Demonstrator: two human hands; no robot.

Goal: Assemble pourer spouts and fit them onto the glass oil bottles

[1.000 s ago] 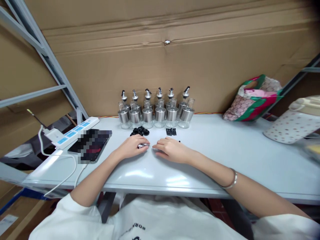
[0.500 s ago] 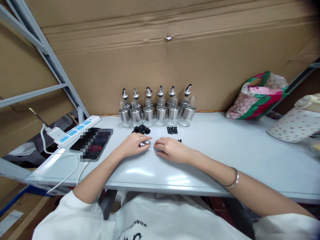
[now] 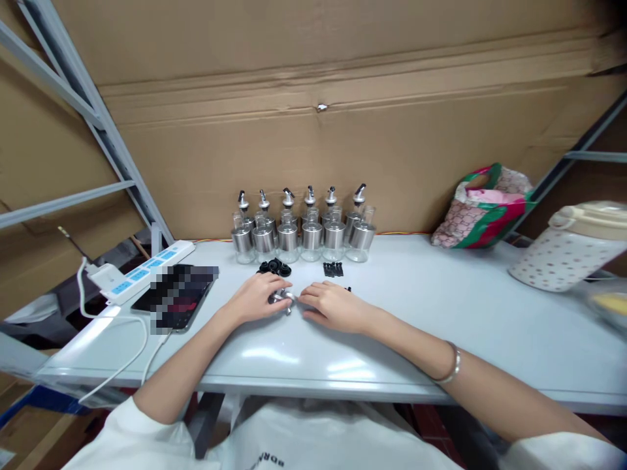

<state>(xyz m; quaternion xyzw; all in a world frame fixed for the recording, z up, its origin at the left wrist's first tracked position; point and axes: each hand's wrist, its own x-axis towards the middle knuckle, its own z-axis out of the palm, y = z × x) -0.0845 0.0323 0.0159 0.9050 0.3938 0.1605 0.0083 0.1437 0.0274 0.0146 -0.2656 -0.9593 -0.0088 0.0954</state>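
Observation:
My left hand (image 3: 259, 299) curls around a small cluster of shiny silver metal parts (image 3: 289, 301) on the table, thumb and forefinger on either side of it. The palm hides some of these parts. Just to the right, my right hand (image 3: 336, 307) rests with its fingers stretched toward the cluster and its thumb apart, holding nothing that I can see. Beyond my left hand lies a heap of round black stoppers (image 3: 274, 267). A row of small black pieces (image 3: 334, 269) sits behind my right hand, with another black bit (image 3: 347, 289) partly hidden by it.
Two rows of glass bottles with steel sleeves (image 3: 312, 236) stand at the back; the rear ones carry pourer spouts (image 3: 310, 194). A phone (image 3: 189, 297) and power strip (image 3: 151, 267) lie left. A patterned bag (image 3: 482, 209) and dotted jug (image 3: 563, 251) stand right.
The camera view has tilted up, so everything sits lower in the picture. More of the silver parts now shows between my hands. My right hand has hardly moved over the table.

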